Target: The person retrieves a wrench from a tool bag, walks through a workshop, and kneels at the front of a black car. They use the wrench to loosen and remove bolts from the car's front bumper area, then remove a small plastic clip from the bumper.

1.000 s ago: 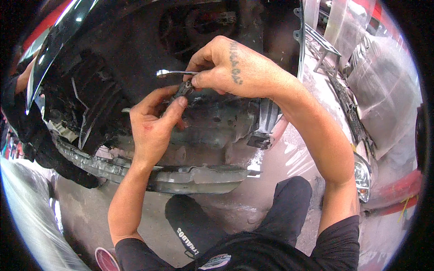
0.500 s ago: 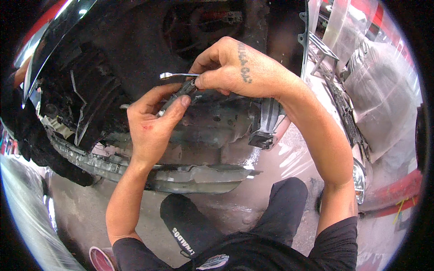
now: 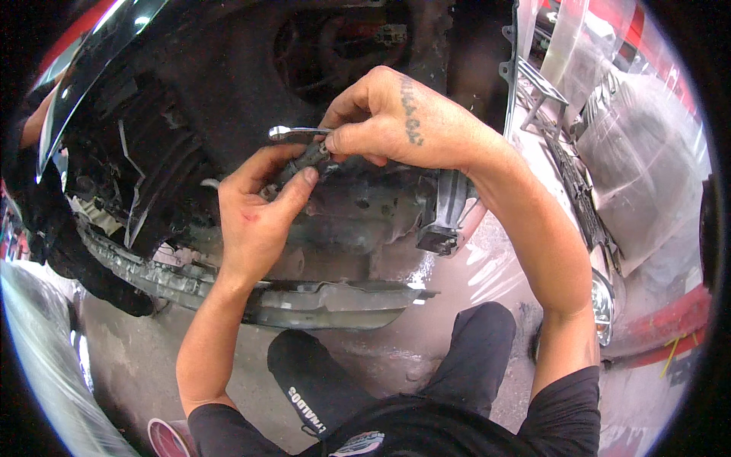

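My left hand (image 3: pixel 257 209) is closed around a dark, grimy, roughly cylindrical part (image 3: pixel 312 154). Its thumb lies along the near side, and the part tilts up to the right. My right hand (image 3: pixel 411 122) pinches at the upper end of that part, thumb and fingertips touching it. A shiny metal wrench (image 3: pixel 288 132) sticks out leftward from the right fingers, its ring-shaped end free. The rest of the wrench is hidden by the hand. Both hands are over the opened, dark body of a car (image 3: pixel 221 84).
A long, scuffed car crossmember (image 3: pixel 327 301) curves below my hands. To the right, a black bracket end (image 3: pixel 438 238) juts out. Plastic-wrapped parts (image 3: pixel 640 160), a headlight (image 3: pixel 602 308) and a red panel (image 3: pixel 655 327) stand further right. A reddish bucket (image 3: pixel 169 438) sits lower left. At far left, someone's bare forearm (image 3: pixel 38 122) shows.
The wrench's ring end has tipped slightly downward and turned its face more into view. My hands have shifted only a little and keep their grip on the dark part.
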`<state>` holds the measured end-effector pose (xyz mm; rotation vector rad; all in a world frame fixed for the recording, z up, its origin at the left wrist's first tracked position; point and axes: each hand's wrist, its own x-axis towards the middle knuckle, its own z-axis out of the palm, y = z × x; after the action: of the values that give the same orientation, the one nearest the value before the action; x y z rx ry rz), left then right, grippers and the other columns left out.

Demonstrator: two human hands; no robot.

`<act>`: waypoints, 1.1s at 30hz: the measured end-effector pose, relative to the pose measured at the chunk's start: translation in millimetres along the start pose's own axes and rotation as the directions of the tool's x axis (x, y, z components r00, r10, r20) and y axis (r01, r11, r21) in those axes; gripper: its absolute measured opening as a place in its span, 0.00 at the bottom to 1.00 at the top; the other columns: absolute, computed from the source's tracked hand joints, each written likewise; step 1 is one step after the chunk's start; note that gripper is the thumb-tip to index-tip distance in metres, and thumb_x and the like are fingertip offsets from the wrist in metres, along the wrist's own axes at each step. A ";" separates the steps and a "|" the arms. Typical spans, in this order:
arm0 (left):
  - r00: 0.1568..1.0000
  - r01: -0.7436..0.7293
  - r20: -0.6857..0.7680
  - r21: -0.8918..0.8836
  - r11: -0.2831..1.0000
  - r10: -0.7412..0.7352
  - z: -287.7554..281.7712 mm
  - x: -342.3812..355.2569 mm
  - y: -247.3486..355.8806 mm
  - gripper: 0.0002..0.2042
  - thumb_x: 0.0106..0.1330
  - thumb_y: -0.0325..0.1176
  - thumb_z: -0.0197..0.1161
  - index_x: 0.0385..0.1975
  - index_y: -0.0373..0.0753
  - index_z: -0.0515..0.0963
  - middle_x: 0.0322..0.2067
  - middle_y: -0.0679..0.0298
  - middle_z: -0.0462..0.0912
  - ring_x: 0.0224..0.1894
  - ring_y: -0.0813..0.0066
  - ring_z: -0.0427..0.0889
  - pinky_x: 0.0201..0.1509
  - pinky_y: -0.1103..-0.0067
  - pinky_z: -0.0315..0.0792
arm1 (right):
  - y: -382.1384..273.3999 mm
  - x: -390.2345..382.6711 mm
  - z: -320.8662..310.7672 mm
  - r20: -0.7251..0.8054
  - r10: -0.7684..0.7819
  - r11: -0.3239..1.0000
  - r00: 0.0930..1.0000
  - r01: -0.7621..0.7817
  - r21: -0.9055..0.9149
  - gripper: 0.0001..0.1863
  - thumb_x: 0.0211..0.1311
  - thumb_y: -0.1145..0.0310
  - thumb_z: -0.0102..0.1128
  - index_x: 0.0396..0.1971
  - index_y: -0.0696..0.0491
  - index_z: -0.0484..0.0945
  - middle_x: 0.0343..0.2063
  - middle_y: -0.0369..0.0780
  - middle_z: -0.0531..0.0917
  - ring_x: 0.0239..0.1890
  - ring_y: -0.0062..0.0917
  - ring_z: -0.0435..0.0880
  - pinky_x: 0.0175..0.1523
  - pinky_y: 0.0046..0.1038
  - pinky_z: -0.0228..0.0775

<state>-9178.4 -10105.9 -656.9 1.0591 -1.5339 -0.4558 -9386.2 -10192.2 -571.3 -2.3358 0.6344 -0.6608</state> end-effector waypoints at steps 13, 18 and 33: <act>1.000 -0.023 0.019 -0.080 0.997 0.024 3.0 9.1 -14.4 0.14 0.68 0.25 0.70 0.52 0.31 0.83 0.43 0.65 0.88 0.47 0.79 0.82 0.55 0.80 0.74 | 0.2 2.1 2.0 -0.021 -0.026 1.000 0.999 0.026 0.001 0.16 0.54 0.72 0.68 0.41 0.66 0.88 0.21 0.38 0.83 0.19 0.16 0.76 0.26 0.22 0.69; 0.999 0.042 0.024 -0.145 0.989 -0.039 2.4 8.9 -14.4 0.14 0.68 0.25 0.71 0.52 0.31 0.83 0.43 0.66 0.87 0.45 0.81 0.81 0.52 0.81 0.74 | -2.5 0.0 1.0 -0.034 -0.010 0.999 0.999 0.012 0.048 0.18 0.53 0.71 0.59 0.41 0.67 0.87 0.21 0.40 0.84 0.19 0.17 0.79 0.27 0.23 0.69; 0.997 -0.080 -0.016 -0.026 0.996 0.080 -0.5 8.9 -14.4 0.13 0.63 0.22 0.73 0.47 0.30 0.85 0.45 0.62 0.87 0.47 0.76 0.83 0.53 0.79 0.75 | 6.4 0.8 1.9 -0.076 -0.070 0.991 0.995 0.060 -0.118 0.18 0.54 0.68 0.58 0.40 0.63 0.88 0.18 0.40 0.81 0.21 0.19 0.79 0.29 0.25 0.70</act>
<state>-9172.0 -10120.4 -662.8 0.9748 -1.5472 -0.4110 -9386.2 -10196.2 -576.7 -2.4557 0.6500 -0.7693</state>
